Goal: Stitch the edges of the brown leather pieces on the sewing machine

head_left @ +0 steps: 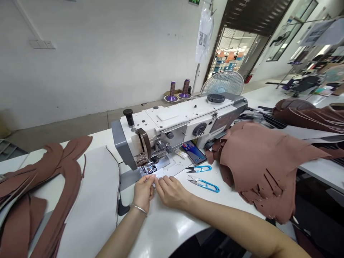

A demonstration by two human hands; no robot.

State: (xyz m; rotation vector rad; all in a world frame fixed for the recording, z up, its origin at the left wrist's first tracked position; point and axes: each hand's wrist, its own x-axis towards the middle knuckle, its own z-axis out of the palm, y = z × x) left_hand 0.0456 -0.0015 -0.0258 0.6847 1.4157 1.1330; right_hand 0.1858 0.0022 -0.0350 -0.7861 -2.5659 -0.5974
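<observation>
My left hand (143, 191) and my right hand (170, 190) meet at the fingertips just in front of the needle area of a white sewing machine (172, 123). The fingers of both hands are curled and pinched together. Whatever lies between the fingertips is too small to make out. A lit metal plate (149, 169) shows under the machine head, right beyond my left hand. To the right of my right hand lie two blue thread snips (208, 185), (201, 168), and a phone (194, 152) rests by the machine's arm.
Stacked brown pieces (258, 157) lie at the right, and long brown strips (67, 179) at the left beside a white sheet (94, 200). Two thread cones (172, 91), (185, 89) and a fan (223, 83) stand behind the machine.
</observation>
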